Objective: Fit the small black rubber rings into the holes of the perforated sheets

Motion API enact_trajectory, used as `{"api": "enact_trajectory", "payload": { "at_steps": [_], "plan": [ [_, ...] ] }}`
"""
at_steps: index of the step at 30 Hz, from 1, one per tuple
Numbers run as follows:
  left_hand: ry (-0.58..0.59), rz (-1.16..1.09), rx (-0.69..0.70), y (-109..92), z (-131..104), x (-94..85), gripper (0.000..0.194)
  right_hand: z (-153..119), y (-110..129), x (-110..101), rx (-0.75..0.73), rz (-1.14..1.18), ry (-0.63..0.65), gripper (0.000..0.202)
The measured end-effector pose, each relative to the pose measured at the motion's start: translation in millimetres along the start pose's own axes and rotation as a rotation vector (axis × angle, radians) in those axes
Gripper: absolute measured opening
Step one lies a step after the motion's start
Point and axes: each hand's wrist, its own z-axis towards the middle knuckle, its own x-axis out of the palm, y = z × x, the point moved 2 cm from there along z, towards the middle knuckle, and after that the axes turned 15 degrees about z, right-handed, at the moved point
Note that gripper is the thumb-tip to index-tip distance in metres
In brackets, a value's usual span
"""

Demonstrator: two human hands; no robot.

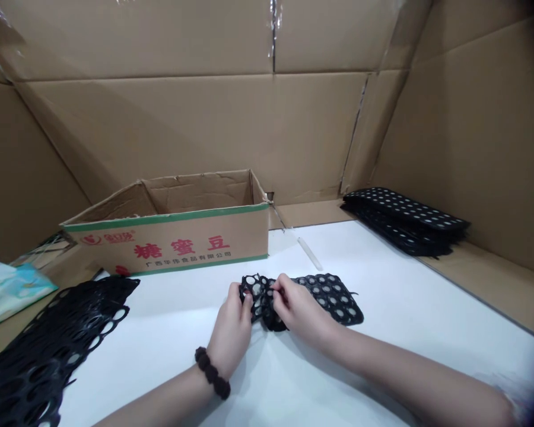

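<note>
A black sheet with rows of round pale spots (333, 296) lies on the white table in front of me, its left end bunched and lifted. My left hand (234, 323) grips that left end, thumb on top; a dark beaded band circles the wrist. With thumb and fingertips pinched together, my right hand (300, 308) works at the sheet just right of the left hand. Whether a small piece sits between the right fingertips is hidden. Thin black strands stick up from the sheet near the left fingers.
An open cardboard box (204, 240) with red characters stands behind. Black perforated sheets (48, 344) lie at left beside a tissue pack (13, 290). Several spotted black sheets are stacked (404, 216) at the back right. A thin whitish stick (310, 254) lies behind my hands. Cardboard walls (182, 130) enclose the table.
</note>
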Motion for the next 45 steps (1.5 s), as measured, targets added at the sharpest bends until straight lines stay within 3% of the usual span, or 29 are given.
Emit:
{"api": "enact_trajectory", "payload": {
  "at_steps": [7,11,18,22,27,31,33,36,39,43,45],
  "plan": [
    [-0.019,-0.009,-0.007,-3,0,0.4,0.014,7,6,-5,-0.062,-0.182,0.002,0.009],
    [-0.041,-0.04,-0.012,-1,0,-0.4,0.015,2,10,2,-0.071,-0.149,0.003,0.008],
    [-0.002,-0.215,-0.011,-4,-3,2.5,0.023,-2,10,25,0.044,-0.092,0.021,0.01],
    [0.016,-0.264,-0.015,-7,-3,3.9,0.028,0,8,30,0.011,0.046,0.026,0.011],
    [0.049,-0.195,-0.026,2,1,4.1,0.025,14,-4,1,-0.055,0.052,-0.079,0.013],
    [0.078,-0.228,-0.098,3,-1,2.7,0.026,26,-23,-39,-0.001,-0.012,-0.31,0.015],
    [0.118,-0.269,-0.154,0,-2,2.6,0.026,26,-26,-47,0.007,0.028,-0.314,0.018],
    [0.157,-0.326,-0.217,-3,-2,3.6,0.026,27,-8,-41,-0.074,0.091,-0.228,0.02],
    [0.167,-0.374,-0.219,-4,-2,5.0,0.025,43,29,-35,-0.247,0.072,-0.225,0.018],
    [0.178,-0.445,-0.211,-3,-3,4.8,0.022,106,72,-34,-0.451,-0.063,-0.365,0.018],
    [0.187,-0.469,-0.217,-3,-3,3.3,0.021,147,82,-32,-0.426,-0.176,-0.41,0.021]
  ]
}}
